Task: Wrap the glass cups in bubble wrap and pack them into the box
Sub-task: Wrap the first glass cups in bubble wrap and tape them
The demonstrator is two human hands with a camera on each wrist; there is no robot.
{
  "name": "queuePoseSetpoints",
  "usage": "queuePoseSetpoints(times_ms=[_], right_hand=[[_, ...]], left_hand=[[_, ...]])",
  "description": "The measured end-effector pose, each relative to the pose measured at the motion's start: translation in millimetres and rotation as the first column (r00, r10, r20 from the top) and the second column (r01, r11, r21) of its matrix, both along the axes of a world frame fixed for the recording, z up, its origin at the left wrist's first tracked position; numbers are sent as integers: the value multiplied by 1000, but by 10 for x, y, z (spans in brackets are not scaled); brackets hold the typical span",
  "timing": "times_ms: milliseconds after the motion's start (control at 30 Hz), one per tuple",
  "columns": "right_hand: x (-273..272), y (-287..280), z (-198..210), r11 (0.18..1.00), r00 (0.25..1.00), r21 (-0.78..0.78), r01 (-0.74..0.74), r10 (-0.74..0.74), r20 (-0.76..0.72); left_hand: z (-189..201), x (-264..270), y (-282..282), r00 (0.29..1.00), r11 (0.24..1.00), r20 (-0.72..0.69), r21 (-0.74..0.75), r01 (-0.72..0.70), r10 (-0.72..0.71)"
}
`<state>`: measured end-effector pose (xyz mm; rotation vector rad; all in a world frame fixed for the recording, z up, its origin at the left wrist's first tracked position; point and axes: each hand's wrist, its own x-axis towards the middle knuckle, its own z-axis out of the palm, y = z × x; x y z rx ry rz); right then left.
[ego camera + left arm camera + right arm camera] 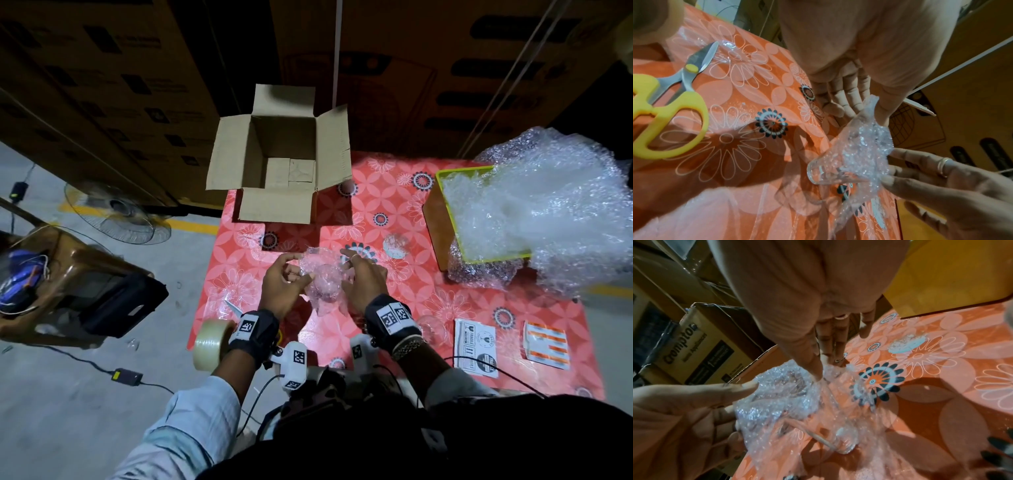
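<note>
- While wrapping goes on: one glass cup (825,172) half in bubble wrap (865,146), pinched by left hand (284,284) and right hand (363,284), table centre.
- Box (281,161) at twelve o'clock, no cups inside.
- Bare cups (395,245) at two and four o'clock.

warehouse | stacked appliance cartons (102,85) | concrete floor (85,394), yellow line (191,226)

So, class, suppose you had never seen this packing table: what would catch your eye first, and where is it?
First, the two hands at the table's middle, left hand and right hand, working bubble wrap round a glass cup. Next, the open cardboard box at the far edge of the red flowered tablecloth. Then the big heap of bubble wrap spilling from the yellow tray on the right.
</note>
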<state>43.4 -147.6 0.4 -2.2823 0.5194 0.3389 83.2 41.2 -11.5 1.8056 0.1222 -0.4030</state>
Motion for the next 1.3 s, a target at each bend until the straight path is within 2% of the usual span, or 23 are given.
queuePoseSetpoints(times_ms=[200,333,433,500,667,833,967,1133,1200,1300], right_hand=[[-73,51,44,1000,991,11,-27,25,131],[-67,119,38,988,974,-98,-119,136,180],[-42,144,10,920,935,-270,-284,328,135],[-66,169,8,874,913,-357,-330,391,114],[-139,244,-26,748,897,-548,-374,441,-11],[-183,263,-88,691,897,-599,-405,428,-112],[-180,277,-91,712,906,-579,-397,404,-123],[-125,266,-20,776,900,-462,-429,410,-147],[-168,212,61,842,925,-393,-369,376,-61],[-283,83,196,941,954,-272,-201,251,162]], left_hand=[[3,-6,-47,999,993,25,114,20,-23],[22,-19,-121,998,987,40,159,33,-40],[31,-33,-152,1000,986,22,167,16,-20],[57,-48,-152,1000,987,-6,158,5,-4],[49,-51,-53,999,981,-27,190,-27,33],[20,-53,15,996,997,-92,81,4,4],[0,-28,7,992,999,-124,27,26,-23],[-54,-7,-42,985,999,-166,-11,41,-42],[-95,15,-58,981,999,-187,5,50,-48],[-131,37,-67,983,997,-180,67,42,-29]])
